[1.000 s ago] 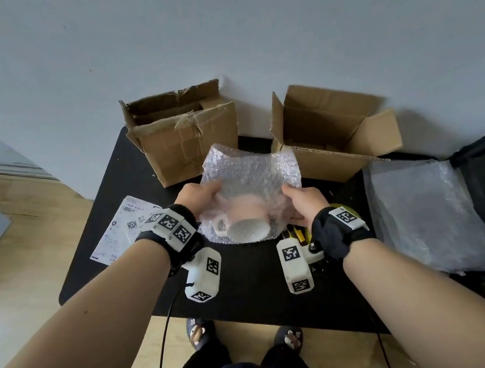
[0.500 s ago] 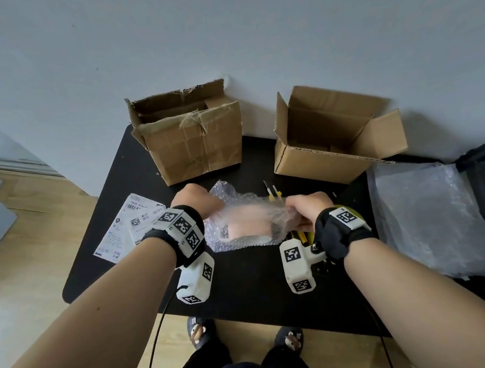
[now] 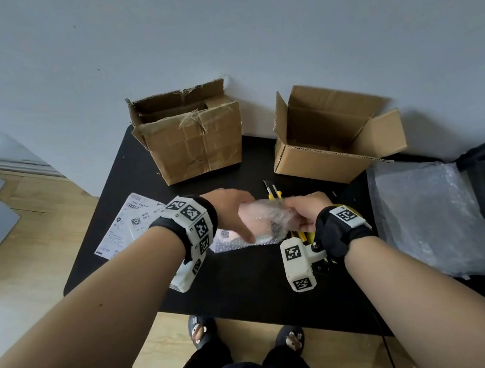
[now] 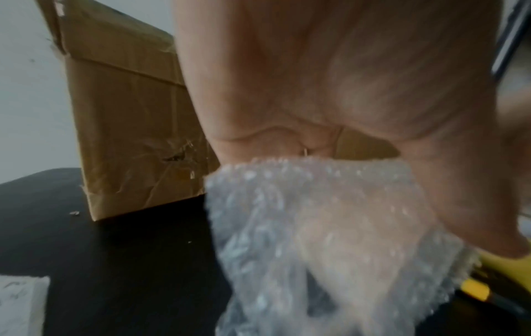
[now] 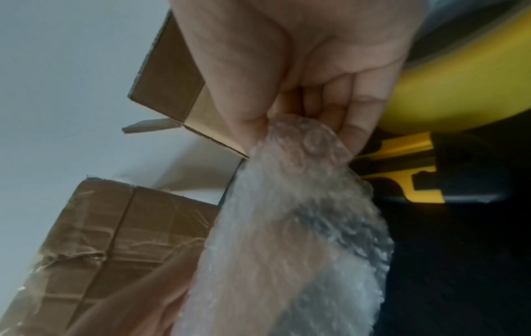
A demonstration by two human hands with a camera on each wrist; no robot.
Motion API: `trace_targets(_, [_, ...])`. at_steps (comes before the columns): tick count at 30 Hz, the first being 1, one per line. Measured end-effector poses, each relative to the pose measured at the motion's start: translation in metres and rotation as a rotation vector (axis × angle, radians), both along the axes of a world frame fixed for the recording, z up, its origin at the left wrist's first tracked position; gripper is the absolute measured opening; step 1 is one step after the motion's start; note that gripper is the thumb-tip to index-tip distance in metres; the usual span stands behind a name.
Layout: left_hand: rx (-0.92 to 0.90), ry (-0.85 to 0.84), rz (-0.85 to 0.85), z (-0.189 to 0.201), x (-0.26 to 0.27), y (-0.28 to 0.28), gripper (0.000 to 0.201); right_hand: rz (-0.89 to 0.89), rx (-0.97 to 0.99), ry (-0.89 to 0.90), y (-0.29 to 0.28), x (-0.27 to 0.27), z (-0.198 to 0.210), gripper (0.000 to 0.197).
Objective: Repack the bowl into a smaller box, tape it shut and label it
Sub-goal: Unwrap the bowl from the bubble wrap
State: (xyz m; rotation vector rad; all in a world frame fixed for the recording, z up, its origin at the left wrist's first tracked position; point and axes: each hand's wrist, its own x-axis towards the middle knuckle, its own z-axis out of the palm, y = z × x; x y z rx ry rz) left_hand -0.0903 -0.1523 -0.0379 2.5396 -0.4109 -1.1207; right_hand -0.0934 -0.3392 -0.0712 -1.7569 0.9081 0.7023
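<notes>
A pale pink bowl wrapped in bubble wrap [image 3: 265, 220] sits low over the black table [image 3: 246, 278], between both hands. My left hand [image 3: 232, 212] lies over the bundle's left side with fingers curled around it; the left wrist view shows the palm [image 4: 344, 79] above the wrap [image 4: 316, 227]. My right hand [image 3: 306, 212] pinches the wrap's right end between thumb and fingers [image 5: 353, 109], with the wrap [image 5: 301, 227] trailing from it. The bowl shows only as a pink blur through the plastic. A smaller open cardboard box [image 3: 330, 139] stands behind on the right.
A worn, taped cardboard box [image 3: 196, 140] stands at the back left. Printed shipping labels [image 3: 130, 225] lie at the left edge. Yellow utility knives [image 3: 276, 193] and a yellow tape roll [image 5: 459, 91] lie by my right hand. A second bubble wrap sheet [image 3: 431, 215] lies at the right.
The bubble wrap sheet that stood up behind the bowl has been folded down over it. Both hands have closed in around the now compact bundle.
</notes>
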Motion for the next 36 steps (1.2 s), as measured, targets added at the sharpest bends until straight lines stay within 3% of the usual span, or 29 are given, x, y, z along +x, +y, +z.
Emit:
trace_targets(8, [0.154, -0.121, -0.067, -0.007, -0.008, 0.004, 0.076, -0.051, 0.002, -0.035, -0.01, -0.003, 0.004, 0.015])
trace_targets(12, [0.089, -0.14, 0.028, -0.008, -0.01, 0.01, 0.066, -0.099, 0.024, -0.196, -0.021, -0.003, 0.007, 0.007])
trace_targets(16, [0.015, -0.102, 0.118, -0.005, -0.008, 0.011, 0.047, 0.087, -0.014, -0.419, -0.019, -0.004, 0.017, 0.008])
trace_targets(19, [-0.064, -0.079, 0.178, 0.004, -0.004, 0.014, 0.035, 0.077, -0.065, -0.413, -0.017, -0.003, 0.029, 0.008])
trace_targets(22, [-0.148, -0.073, 0.253, 0.02, 0.002, 0.016, 0.033, 0.098, 0.103, -0.283, -0.022, -0.006, 0.042, 0.023])
trace_targets(24, [-0.174, -0.061, 0.286, 0.031, 0.006, 0.018, 0.044, 0.126, 0.234, -0.352, -0.023, -0.009, 0.052, 0.026])
trace_targets(26, [-0.224, -0.048, 0.328, 0.04, 0.009, 0.019, 0.043, 0.167, 0.256, -0.45, -0.025, -0.007, 0.064, 0.023])
trace_targets(29, [-0.271, -0.036, 0.336, 0.049, 0.015, 0.019, 0.027, 0.309, 0.193, -0.481, -0.024, 0.0, 0.08, 0.013])
trace_targets(31, [-0.276, -0.041, 0.319, 0.056, 0.016, 0.016, 0.022, 0.298, 0.132, -0.53, -0.027, 0.004, 0.087, 0.008])
trace_targets(36, [-0.29, -0.042, 0.285, 0.071, 0.017, 0.008, 0.015, 0.252, 0.013, -0.597, -0.031, 0.005, 0.103, 0.017])
